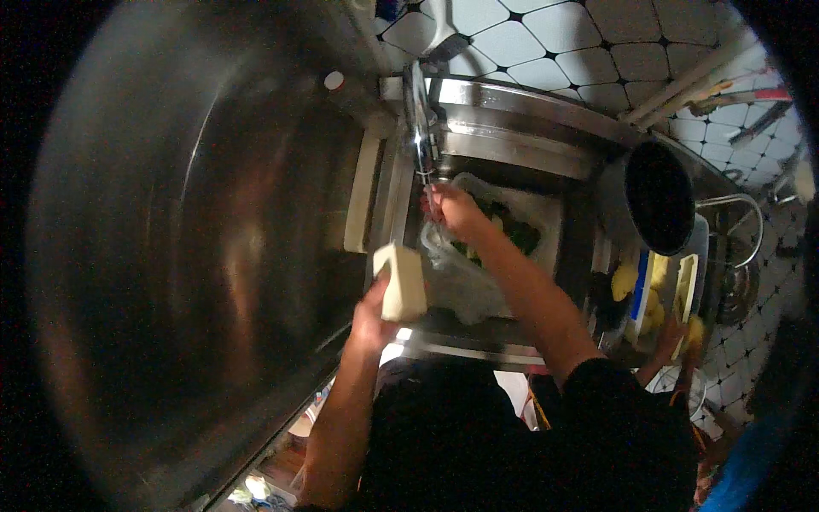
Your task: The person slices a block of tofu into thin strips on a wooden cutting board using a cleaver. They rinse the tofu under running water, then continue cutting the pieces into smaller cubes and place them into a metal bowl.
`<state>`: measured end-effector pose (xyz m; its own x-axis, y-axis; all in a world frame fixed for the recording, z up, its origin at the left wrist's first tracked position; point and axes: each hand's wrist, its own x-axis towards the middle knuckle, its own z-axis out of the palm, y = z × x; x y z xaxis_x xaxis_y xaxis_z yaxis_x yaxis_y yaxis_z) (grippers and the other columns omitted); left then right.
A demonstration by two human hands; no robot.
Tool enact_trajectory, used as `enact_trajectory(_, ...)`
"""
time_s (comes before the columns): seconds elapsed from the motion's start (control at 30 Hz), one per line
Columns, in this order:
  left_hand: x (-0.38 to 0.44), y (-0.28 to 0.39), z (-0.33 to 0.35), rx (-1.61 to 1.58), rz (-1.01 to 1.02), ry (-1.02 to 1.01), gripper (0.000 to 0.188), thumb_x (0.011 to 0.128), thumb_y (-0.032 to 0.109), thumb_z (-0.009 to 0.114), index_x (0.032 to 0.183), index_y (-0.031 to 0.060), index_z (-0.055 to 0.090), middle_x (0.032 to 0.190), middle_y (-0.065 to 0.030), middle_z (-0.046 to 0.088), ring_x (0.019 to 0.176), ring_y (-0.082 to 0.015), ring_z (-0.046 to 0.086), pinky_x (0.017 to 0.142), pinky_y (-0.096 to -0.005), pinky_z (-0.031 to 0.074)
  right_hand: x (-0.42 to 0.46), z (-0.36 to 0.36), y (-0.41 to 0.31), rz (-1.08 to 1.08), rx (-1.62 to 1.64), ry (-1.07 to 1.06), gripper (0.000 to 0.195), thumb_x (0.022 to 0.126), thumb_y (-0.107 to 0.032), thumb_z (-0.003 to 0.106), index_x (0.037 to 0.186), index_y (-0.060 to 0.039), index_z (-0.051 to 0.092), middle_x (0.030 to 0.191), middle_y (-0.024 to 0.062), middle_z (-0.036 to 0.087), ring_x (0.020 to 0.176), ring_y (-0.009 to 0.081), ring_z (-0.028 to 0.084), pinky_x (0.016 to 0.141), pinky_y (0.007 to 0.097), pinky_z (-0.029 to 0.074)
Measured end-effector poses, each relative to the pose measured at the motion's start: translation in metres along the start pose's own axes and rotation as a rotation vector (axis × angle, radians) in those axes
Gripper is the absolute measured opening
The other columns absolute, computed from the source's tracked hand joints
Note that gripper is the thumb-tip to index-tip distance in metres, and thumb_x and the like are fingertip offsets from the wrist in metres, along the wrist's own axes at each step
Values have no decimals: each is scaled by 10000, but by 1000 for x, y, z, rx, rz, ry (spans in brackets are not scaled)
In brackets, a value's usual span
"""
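Observation:
My left hand (372,320) grips a cream-coloured rectangular block-like object (403,285), held upright over the near left edge of the sink. I cannot tell what it is made of. Under the chrome faucet (419,121), my right hand (455,210) is in the stream of running water. Its fingers are blurred by the water, so whether they hold anything is unclear. Below that hand, the metal sink (572,224) contains dark green leafy pieces (521,237) and what looks like clear plastic or water.
A large stainless steel surface (192,256) fills the left. A dark round pan (659,198) stands at the right, beside a tub with yellow pieces (652,307). Another person's hand (668,336) is there. White tiles (512,38) line the back.

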<state>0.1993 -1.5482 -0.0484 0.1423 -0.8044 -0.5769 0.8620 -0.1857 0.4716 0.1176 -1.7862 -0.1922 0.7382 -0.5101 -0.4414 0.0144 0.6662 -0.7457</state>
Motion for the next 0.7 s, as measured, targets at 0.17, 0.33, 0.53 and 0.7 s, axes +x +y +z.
enact_trajectory(0.17, 85, -5, 5, 388, 108, 156, 707, 1008, 437, 550, 1547, 51, 303, 1432, -138, 506, 1258, -299, 533, 1035, -454, 450, -85, 72, -21, 83, 91, 22, 489, 992, -417, 563, 1359, -96, 510, 1225, 71, 604, 1085, 213, 606, 833, 347, 515)
enact_trajectory(0.33, 107, -17, 18, 746, 46, 166, 835, 996, 533, 521, 1601, 77, 169, 1567, -183, 344, 1418, -342, 368, 1157, -433, 300, -79, 58, -16, 91, 154, 206, 494, 1007, -452, 568, 1346, -106, 472, 1120, 88, 649, 943, 215, 652, 710, 369, 575)
enact_trajectory(0.53, 115, -1, 26, 1043, 76, 119, 691, 1055, 439, 400, 1578, 34, 197, 1584, -230, 301, 1476, -350, 284, 1202, -406, 226, -57, 51, 26, -58, 41, 381, 552, 991, -560, 533, 1327, -122, 509, 1112, 95, 655, 922, 240, 666, 707, 371, 578)
enact_trajectory(0.7, 137, -40, 8, 1499, 315, 306, 631, 1048, 382, 379, 1544, 13, 255, 1586, -265, 266, 1485, -398, 245, 1200, -458, 234, -81, 49, -5, 267, 156, 282, 577, 1011, -548, 492, 1379, -104, 506, 1227, 112, 639, 1093, 250, 641, 882, 386, 552)
